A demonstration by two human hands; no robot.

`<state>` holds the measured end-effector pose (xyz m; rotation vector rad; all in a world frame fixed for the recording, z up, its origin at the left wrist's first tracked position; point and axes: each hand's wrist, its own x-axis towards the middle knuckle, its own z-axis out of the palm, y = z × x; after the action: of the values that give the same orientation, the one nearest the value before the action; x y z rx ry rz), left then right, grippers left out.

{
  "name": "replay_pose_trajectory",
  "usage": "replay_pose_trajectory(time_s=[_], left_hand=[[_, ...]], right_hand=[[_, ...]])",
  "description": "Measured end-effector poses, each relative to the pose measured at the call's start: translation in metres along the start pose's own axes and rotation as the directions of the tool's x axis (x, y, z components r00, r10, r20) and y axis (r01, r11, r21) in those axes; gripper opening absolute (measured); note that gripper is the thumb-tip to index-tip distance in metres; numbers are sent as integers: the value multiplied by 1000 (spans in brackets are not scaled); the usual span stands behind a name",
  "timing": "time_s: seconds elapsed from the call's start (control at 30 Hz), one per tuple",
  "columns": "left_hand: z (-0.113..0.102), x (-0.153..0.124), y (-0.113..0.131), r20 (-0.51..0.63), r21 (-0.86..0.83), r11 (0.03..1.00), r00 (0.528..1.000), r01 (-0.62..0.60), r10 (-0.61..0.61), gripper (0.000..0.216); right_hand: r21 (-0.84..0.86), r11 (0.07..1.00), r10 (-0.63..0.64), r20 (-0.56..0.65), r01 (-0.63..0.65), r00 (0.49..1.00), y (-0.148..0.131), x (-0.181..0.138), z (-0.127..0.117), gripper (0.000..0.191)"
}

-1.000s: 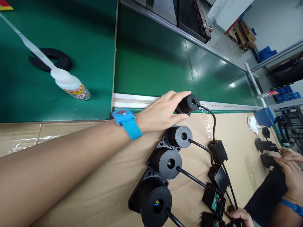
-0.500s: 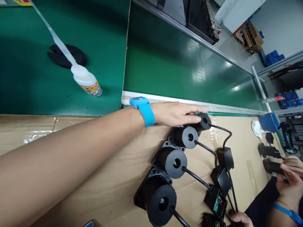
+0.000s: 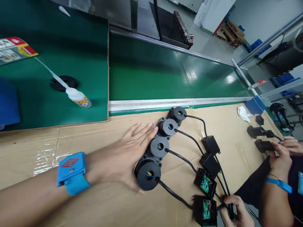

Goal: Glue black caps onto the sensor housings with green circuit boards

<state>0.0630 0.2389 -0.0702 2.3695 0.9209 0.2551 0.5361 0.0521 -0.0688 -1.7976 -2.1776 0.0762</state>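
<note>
My left hand [image 3: 132, 151], with a blue strap on its wrist, lies with fingers spread against the sides of several black cylindrical housings [image 3: 148, 175] standing in a diagonal row. Each housing has a round hole in its top, and coloured wires show inside some. From each one a black cable runs to a small black box [image 3: 210, 145]; two of these boxes expose a green circuit board [image 3: 206, 209]. At the bottom right my right hand [image 3: 236, 211] is closed around a bundle of black cables [image 3: 227, 186] beyond the boxes.
A white glue bottle [image 3: 79, 97] with a long nozzle and a black slotted ring [image 3: 63, 83] are on the green mat [image 3: 94, 69]. A blue container [image 3: 8, 104] stands far left. At right, a co-worker's hands [image 3: 281, 151] hold a black part near a white cloth [image 3: 243, 114].
My left hand has left the farthest housing and come back toward the nearer ones, fingers now spread along the row. The row sits closer together. My right hand still grips the cables.
</note>
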Motion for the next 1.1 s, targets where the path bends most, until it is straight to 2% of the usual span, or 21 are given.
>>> replay_pose_trajectory(time_s=[0.07, 0.2, 0.3, 0.37, 0.4, 0.47, 0.53, 0.6, 0.67, 0.8, 0.93, 1.0, 1.1], left_hand=[[1, 14, 7, 14, -5, 1000, 1000, 28, -28, 162], [9, 28, 18, -38, -6, 997, 997, 72, -72, 158], [17, 27, 16, -89, 7, 999, 995, 34, -34, 154], [23, 24, 13, -139, 20, 1000, 990, 0, 3, 151], [26, 23, 12, -168, 25, 1000, 986, -9, 13, 151], [30, 22, 12, -225, 40, 999, 974, -16, 25, 154], [33, 21, 13, -278, 60, 998, 960, -13, 29, 158], [35, 21, 15, -314, 73, 997, 949, -8, 30, 160], [35, 22, 17, -324, 72, 997, 946, -2, 25, 158], [33, 23, 19, -304, 46, 999, 953, 23, -8, 150], [32, 24, 19, -300, 39, 999, 954, 27, -15, 147], [32, 24, 19, -303, 39, 999, 953, 24, -11, 146], [31, 23, 20, -312, 31, 999, 950, 13, -3, 148]], right_hand=[[-69, 996, 48, -17, -49, 999, 3, 4, -6, 5], [-176, 978, 104, -63, -114, 993, -1, 38, -43, 24], [-77, 983, 153, -132, -164, 979, -33, 99, -74, 27], [-87, 992, 88, -77, -95, 993, -72, 155, -83, 24], [-75, 997, 7, 38, -4, 999, -93, 186, -82, 26], [14, 992, -123, 287, 125, 950, -134, 248, -72, 38], [66, 982, -184, 492, 174, 851, -166, 300, -55, 50], [58, 971, -216, 628, 232, 747, -184, 339, -39, 50], [34, 959, -218, 727, 283, 652, -192, 362, -27, 44], [-50, 940, -144, 839, 337, 525, -199, 382, -14, 37], [-126, 900, -70, 904, 417, 423, -207, 396, -3, 45], [-162, 861, -54, 914, 483, 403, -215, 402, 3, 50], [-248, 795, -4, 910, 553, 415, -230, 406, 8, 49]])
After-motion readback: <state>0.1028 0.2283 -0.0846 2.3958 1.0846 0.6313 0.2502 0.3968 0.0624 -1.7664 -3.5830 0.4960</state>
